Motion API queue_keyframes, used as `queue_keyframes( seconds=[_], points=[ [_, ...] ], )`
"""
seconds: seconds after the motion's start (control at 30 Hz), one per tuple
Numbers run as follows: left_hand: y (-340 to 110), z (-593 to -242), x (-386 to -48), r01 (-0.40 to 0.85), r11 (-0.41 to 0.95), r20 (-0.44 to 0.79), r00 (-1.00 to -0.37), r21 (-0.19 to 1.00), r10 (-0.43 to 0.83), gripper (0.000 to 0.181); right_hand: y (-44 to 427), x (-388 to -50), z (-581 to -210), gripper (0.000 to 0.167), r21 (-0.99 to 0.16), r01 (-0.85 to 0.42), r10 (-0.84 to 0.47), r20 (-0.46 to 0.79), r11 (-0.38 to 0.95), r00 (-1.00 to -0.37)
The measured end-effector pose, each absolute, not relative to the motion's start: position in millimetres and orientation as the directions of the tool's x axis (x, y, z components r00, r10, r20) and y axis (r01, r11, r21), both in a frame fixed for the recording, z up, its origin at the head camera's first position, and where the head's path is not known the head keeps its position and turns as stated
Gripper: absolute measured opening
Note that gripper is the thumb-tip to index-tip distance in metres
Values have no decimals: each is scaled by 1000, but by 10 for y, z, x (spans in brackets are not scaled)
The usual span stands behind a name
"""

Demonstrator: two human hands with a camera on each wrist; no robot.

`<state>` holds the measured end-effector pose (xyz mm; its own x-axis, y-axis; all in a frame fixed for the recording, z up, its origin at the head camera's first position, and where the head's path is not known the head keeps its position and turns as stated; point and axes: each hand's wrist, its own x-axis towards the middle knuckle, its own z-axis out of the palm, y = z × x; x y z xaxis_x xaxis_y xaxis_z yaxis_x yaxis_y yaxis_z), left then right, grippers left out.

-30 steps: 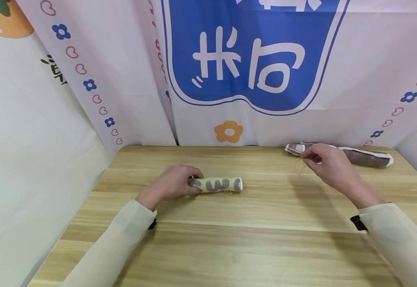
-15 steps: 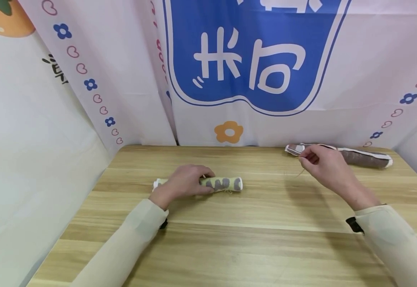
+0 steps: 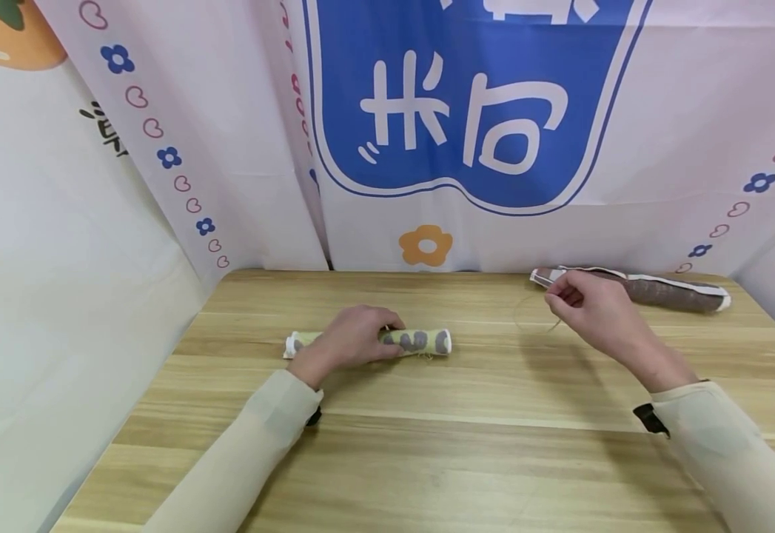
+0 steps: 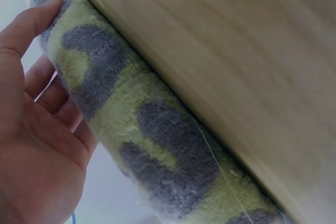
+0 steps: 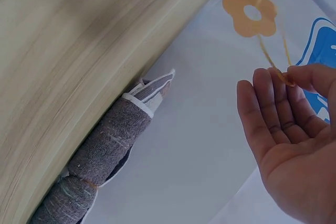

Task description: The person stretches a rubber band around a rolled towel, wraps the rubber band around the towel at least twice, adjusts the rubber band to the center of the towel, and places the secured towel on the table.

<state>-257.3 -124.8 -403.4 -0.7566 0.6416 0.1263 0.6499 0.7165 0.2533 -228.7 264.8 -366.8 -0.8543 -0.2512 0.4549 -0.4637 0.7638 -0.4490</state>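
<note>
fingers [image 5: 264, 98] of the right hand [image 3: 595, 311] pinch string [image 5: 266, 54] above the table [image 3: 427, 474].

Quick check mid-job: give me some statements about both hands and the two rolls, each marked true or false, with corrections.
1. The left hand holds the green-and-gray roll. True.
2. The right hand pinches a thin yellowish strand. True.
3. The brown roll lies at the edge nearest the person. False: the brown roll lies by the table's far edge.
4. The green-and-gray roll stands on end. False: it lies on its side.
</note>
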Motion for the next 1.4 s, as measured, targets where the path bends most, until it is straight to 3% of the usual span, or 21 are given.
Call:
queue_keyframes(
  seconds=[0.5,0.7,0.93,1.4],
  points=[
    [-1138,-4038,-2566,644,718,83,-757,264,649,37,2583,-2260,-3663,3,-473,-462,-270,419,750,-867],
    [-1117,-4046,-2568,650,715,100,-754,259,649,26,2516,-2248,-3681,4,-499,-439,-264,384,747,-885],
    [-1080,-3961,-2533,666,686,189,-744,294,641,16,2406,-2239,-3673,4,-511,-446,-264,390,735,-882],
    [-890,-3768,-2413,749,598,395,-660,285,639,24,2123,-2186,-3579,4,-546,-509,-236,492,665,-838]
  ],
)
